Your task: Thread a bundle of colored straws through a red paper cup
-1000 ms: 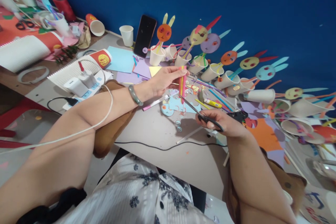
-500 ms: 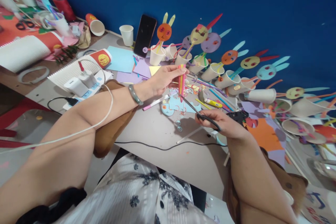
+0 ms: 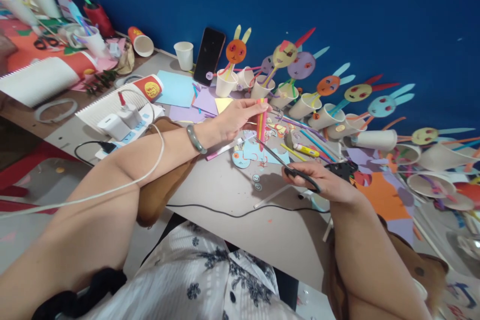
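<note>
My left hand [image 3: 238, 119] is closed, pinching a small bundle of pink and yellow strips [image 3: 261, 130] that hangs upright from the fingertips. Whether these are paper or straws is hard to make out. In my right hand [image 3: 324, 180] is a pair of scissors [image 3: 275, 156] with dark handles, the blades pointing up and left. The blade tips meet the lower part of the strips; I cannot tell if they are apart. Beneath lie light blue paper scraps [image 3: 268, 154] with drawings, and a round blue rabbit face [image 3: 241, 158].
Several rabbit-faced cups [image 3: 226, 82] line the blue wall. A phone [image 3: 210, 55] leans there. To the left are a power strip [image 3: 129, 132] and stacked paper cups [image 3: 108, 102]. A black cable [image 3: 240, 215] crosses the table; orange paper [image 3: 380, 195] lies right.
The view has shifted slightly, so everything sits a little lower and further right. Both hands keep their grips, with the scissors still at the strips' lower end.
</note>
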### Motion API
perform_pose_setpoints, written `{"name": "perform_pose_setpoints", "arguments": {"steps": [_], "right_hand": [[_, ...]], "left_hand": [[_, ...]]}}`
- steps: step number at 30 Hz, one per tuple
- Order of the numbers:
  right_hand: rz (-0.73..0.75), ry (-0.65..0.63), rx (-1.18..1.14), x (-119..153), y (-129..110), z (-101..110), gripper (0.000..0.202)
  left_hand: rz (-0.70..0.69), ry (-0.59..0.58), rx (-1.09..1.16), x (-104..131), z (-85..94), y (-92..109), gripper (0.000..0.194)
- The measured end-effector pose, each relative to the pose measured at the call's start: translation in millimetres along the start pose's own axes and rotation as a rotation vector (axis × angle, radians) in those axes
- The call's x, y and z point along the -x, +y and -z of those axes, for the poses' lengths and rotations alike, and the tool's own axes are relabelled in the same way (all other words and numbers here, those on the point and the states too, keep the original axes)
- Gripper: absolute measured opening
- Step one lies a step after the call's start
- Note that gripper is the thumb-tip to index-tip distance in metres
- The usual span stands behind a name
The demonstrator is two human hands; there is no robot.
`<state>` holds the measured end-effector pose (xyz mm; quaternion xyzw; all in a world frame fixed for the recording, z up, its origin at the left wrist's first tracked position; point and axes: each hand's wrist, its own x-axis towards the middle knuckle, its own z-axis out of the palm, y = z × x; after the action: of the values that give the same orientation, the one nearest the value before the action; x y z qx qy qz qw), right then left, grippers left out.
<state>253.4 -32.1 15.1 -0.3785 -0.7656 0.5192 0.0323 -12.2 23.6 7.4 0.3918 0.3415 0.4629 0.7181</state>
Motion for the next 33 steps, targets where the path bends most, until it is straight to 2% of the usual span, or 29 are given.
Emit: {"name": "perform_pose_setpoints", "arguments": {"steps": [12,18,25,31,33], "right_hand": [[-0.022,0.014,-0.013,-1.5,4.1,-0.8,0.067],[0.017,-0.071,-0.126,0.5,6.1,2.7,0.067],[0.158,0.115,-0.180,4.1,7.4,0.8,0.064],[0.185,-0.012,-0.146,0.2,5.6,1.7,0.066],[0.193,0.011,-0.145,0.5,6.7,1.7,0.066]], "left_hand": [[-0.004,0.005,-0.020,0.6,0.0,1.6,0.017],[-0.010,0.035,-0.006,2.4,-3.2,4.0,0.017],[-0.017,0.078,-0.056,2.8,-4.1,3.2,0.017],[-0.022,0.084,-0.079,3.9,-5.3,3.6,0.018],[-0.020,0.084,-0.087,3.8,-5.2,4.0,0.018]]}}
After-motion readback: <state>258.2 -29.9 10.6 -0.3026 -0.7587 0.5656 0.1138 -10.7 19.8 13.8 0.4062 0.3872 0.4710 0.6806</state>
